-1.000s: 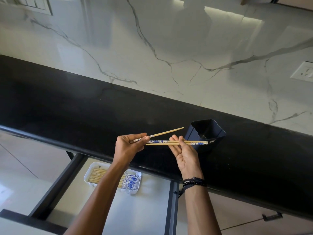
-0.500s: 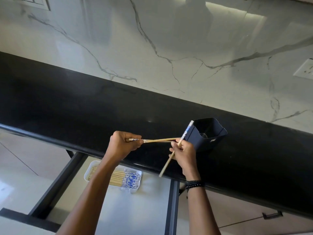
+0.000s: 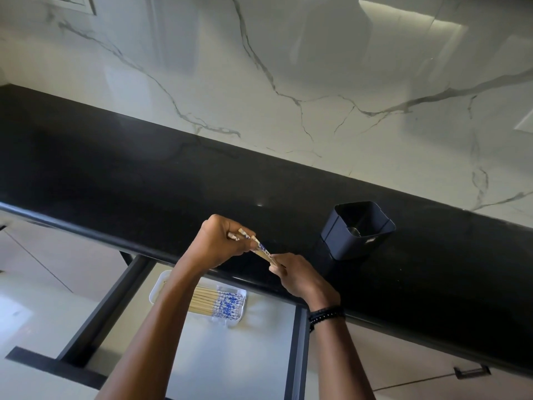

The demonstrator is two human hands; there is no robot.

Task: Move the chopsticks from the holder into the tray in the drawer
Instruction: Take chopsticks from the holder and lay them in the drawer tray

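Left hand: my left hand [image 3: 222, 241] is curled in a fist round the patterned ends of the held chopsticks [image 3: 261, 249], above the front edge of the countertop [image 3: 115, 168].
Right hand: my right hand [image 3: 300, 277] pinches the other end of the same sticks between thumb and curled fingers. It sits just beside the left hand, lower and to the right.
Held chopsticks: pale wood with blue and white patterned tops, slanting down from the left hand to the right. I cannot tell how many sticks are in the bundle.
Holder: a dark, square-mouthed holder [image 3: 354, 246] stands upright on the countertop, to the right of both hands and apart from them. I see something small and shiny at the bottom of it.
Writing on holder: a small pale mark on its front wall, too small for me to read.
Tray: a white tray [image 3: 227, 323] lies in the open drawer [image 3: 297, 356] below the counter edge, partly behind my left forearm.
Stored chopsticks: a row of chopsticks [image 3: 219, 306] lies side by side in the tray, blue patterned ends to the right.
Wrist: dark beaded bracelets [image 3: 326, 314] on the right wrist.
Wall: white marble backsplash [image 3: 288, 67] with grey veins behind the counter, and a pale outlet plate [image 3: 525, 122] at the right edge.
Cabinet: a dark handle [image 3: 471, 372] on the pale front at lower right.
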